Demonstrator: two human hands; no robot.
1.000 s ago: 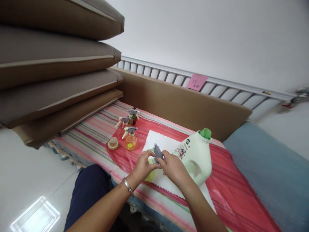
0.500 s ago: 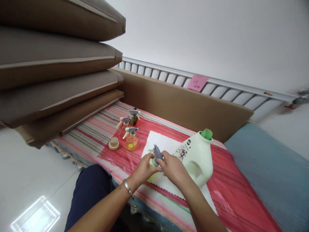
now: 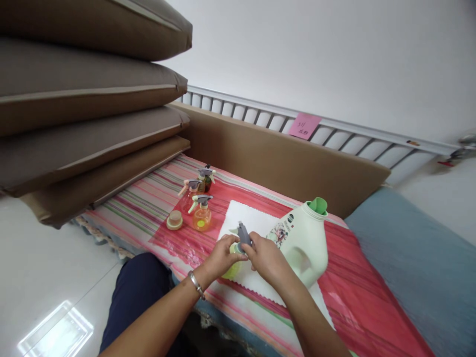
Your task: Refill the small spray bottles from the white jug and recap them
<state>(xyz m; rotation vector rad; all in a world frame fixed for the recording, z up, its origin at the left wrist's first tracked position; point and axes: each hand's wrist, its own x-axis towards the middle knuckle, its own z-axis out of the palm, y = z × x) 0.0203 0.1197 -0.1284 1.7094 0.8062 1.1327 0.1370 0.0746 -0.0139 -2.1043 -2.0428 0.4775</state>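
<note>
Between my hands is a yellow-green spray bottle with a grey trigger head, over the near left part of a white cloth. My left hand is closed around the bottle's neck. With its fingers on the grey head, my right hand grips the sprayer from the other side. Just right of my right hand stands a large pale green jug with a green cap. Fingers partly hide the bottle's neck.
Left of the cloth stand an orange spray bottle, a pink spray bottle and darker bottles. A round cap lies nearby. Stacked brown cushions rise at left; a brown board stands behind.
My left hand has shifted slightly, and more of the bottle's yellow-green body shows below it. Both hands keep hold of the spray bottle; the other things stay put.
</note>
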